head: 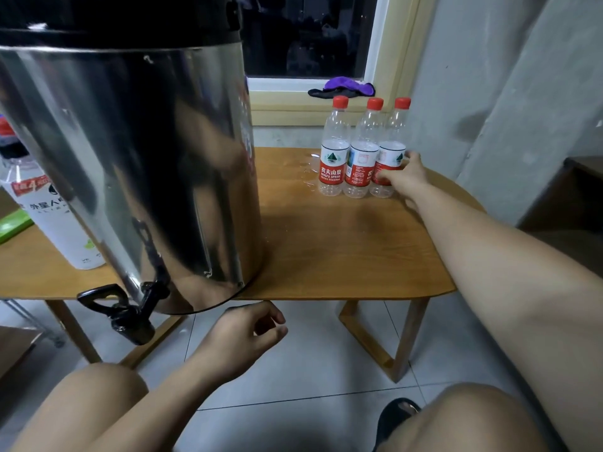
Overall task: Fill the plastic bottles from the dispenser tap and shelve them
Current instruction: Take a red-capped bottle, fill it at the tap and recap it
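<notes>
Far left on the wooden table [342, 249]: a tall white-labelled bottle [55, 230], just beside the steel dispenser [137, 151]. At the dispenser's base, overhanging the front edge, the black tap [124, 318]. Right of the tap and below the table edge, the left hand [241, 337], fingers loosely curled, holding nothing. Further right, near the back edge, three red-capped plastic bottles [360, 151], upright in a touching row, beside a small puddle [310, 168]. At the rightmost bottle [391, 153], the right hand [406, 179], thumb and fingers wrapped round the red label.
</notes>
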A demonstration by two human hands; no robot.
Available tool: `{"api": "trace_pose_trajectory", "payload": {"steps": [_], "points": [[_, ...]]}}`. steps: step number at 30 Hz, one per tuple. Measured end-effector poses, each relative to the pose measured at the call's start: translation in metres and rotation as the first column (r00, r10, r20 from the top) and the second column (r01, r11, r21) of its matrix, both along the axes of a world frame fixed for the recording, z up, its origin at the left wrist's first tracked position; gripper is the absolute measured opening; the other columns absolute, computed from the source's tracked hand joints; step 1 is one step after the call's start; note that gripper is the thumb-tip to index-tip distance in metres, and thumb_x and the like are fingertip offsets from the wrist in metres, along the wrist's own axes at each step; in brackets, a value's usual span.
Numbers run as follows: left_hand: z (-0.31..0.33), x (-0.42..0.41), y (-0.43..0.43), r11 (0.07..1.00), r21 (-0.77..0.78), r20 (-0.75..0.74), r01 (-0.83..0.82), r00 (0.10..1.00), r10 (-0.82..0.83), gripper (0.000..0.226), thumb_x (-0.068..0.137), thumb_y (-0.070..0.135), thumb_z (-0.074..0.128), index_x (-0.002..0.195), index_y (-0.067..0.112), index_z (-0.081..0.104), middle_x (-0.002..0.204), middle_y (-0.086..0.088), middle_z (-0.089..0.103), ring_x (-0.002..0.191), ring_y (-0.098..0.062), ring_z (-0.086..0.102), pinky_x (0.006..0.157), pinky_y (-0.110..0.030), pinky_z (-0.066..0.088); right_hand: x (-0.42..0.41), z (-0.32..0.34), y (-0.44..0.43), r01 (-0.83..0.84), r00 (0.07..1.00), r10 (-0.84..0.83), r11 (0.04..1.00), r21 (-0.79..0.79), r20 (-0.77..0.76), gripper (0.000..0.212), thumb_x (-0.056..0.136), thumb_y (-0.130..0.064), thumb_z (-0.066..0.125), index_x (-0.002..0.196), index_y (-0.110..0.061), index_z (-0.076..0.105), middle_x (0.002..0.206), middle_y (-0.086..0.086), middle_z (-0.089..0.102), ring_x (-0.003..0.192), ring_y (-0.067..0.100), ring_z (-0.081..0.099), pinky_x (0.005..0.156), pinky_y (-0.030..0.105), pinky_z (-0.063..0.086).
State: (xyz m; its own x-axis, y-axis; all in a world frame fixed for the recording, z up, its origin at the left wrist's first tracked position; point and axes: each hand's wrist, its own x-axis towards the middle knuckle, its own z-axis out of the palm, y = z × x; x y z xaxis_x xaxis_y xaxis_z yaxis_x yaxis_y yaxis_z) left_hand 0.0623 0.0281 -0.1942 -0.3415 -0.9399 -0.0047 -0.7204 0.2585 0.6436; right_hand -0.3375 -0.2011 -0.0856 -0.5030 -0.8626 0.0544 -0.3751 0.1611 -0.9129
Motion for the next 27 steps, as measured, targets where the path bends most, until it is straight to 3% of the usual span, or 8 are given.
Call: {"api": "trace_pose_trajectory", "payload": {"steps": [3, 8, 13, 19, 23, 27], "points": [[0.000, 0.002, 0.001, 1.000, -0.005, -0.018, 0.003, 1.000, -0.004, 0.007, 0.099, 0.049, 0.073, 0.098, 0.043, 0.072, 0.092, 0.021, 0.075, 0.094, 0.001, 0.069, 0.080, -0.025, 0.058, 0.003, 0.002, 0.003, 0.010, 1.000, -0.011, 0.999, -0.030, -0.023, 0.079, 0.079, -0.014, 0.093, 0.145, -0.023, 0.050, 0.123, -0.005, 0.061, 0.116, 0.021, 0.064, 0.088, 0.036, 0.053], [0.007, 0.009, 0.007, 1.000, -0.010, -0.063, 0.014, 0.998, -0.015, 0.005, 0.099, 0.047, 0.074, 0.098, 0.042, 0.073, 0.093, 0.021, 0.075, 0.096, -0.002, 0.070, 0.079, -0.027, 0.058, 0.012, -0.004, 0.037, 0.010, 0.998, -0.018, 0.994, -0.111, -0.068, 0.076, 0.078, -0.023, 0.094, 0.141, -0.023, 0.052, 0.118, -0.008, 0.065, 0.102, 0.013, 0.069, 0.076, 0.028, 0.055], [0.020, 0.015, 0.026, 0.999, -0.029, -0.121, 0.022, 0.992, -0.026, 0.005, 0.099, 0.044, 0.076, 0.097, 0.040, 0.074, 0.093, 0.019, 0.075, 0.096, -0.005, 0.072, 0.075, -0.018, 0.053, 0.032, -0.002, 0.106, -0.059, 0.994, 0.039, 0.978, -0.202, -0.100, 0.071, 0.075, -0.026, 0.096, 0.134, -0.028, 0.055, 0.112, -0.015, 0.069, 0.100, 0.003, 0.068, 0.089, 0.033, 0.059], [0.033, 0.022, 0.047, 0.998, -0.055, -0.169, -0.025, 0.986, 0.016, 0.004, 0.098, 0.040, 0.078, 0.098, 0.038, 0.075, 0.090, 0.020, 0.076, 0.092, -0.005, 0.072, 0.077, -0.017, 0.050, 0.083, 0.000, 0.204, -0.221, 0.975, 0.212, 0.953, -0.207, -0.066, 0.067, 0.071, -0.031, 0.100, 0.124, -0.037, 0.059, 0.116, -0.013, 0.076, 0.105, 0.003, 0.072, 0.093, 0.033, 0.059], [0.038, 0.032, 0.064, 0.999, -0.036, -0.274, -0.022, 0.962, 0.012, 0.010, 0.097, 0.039, 0.080, 0.105, 0.034, 0.075, 0.092, 0.016, 0.077, 0.092, -0.008, 0.073, 0.081, -0.028, 0.056, 0.129, -0.006, 0.264, -0.360, 0.930, 0.367, 0.913, -0.192, -0.001, 0.068, 0.074, -0.027, 0.099, 0.126, -0.042, 0.059, 0.120, -0.017, 0.076, 0.110, -0.002, 0.071, 0.096, 0.027, 0.057], [0.044, 0.045, 0.079, 0.999, -0.047, -0.422, -0.022, 0.906, 0.000, 0.032, 0.096, 0.049, 0.075, 0.122, 0.031, 0.071, 0.113, 0.013, 0.078, 0.111, -0.011, 0.073, 0.088, -0.031, 0.056, 0.176, -0.030, 0.306, -0.486, 0.871, 0.492, 0.855, -0.182, -0.012, 0.068, 0.074, -0.039, 0.097, 0.131, -0.044, 0.059, 0.128, -0.013, 0.074, 0.118, 0.011, 0.071, 0.102, 0.042, 0.059]]}}
